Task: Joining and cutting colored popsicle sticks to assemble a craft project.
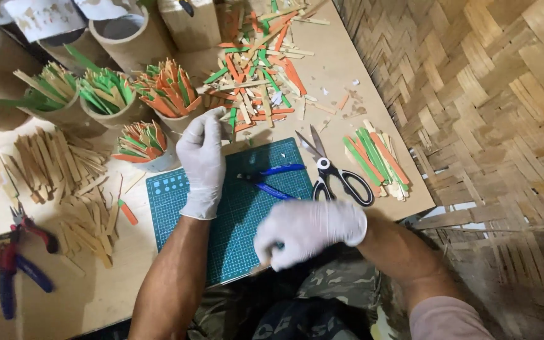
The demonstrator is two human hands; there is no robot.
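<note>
My left hand (pixel 201 160), in a white glove, reaches up over the green cutting mat (pixel 234 214) toward the heap of loose orange, green and plain wooden sticks (pixel 256 69), its fingertips at the heap's near edge. My right hand (pixel 306 232), also gloved and blurred, is curled low over the mat's near right corner; a thin stick end seems to poke out below it. Blue-handled pliers (pixel 272 179) lie on the mat between the hands. Black-handled scissors (pixel 335 173) rest just right of the mat.
Cardboard cups (pixel 105 97) filled with coloured sticks stand at the back left. Plain sticks (pixel 58 164) lie spread at left, with red and blue pliers (pixel 23 249) near the left edge. A sorted bundle of sticks (pixel 376 160) lies by the table's right edge, beside a woven bamboo wall (pixel 473 94).
</note>
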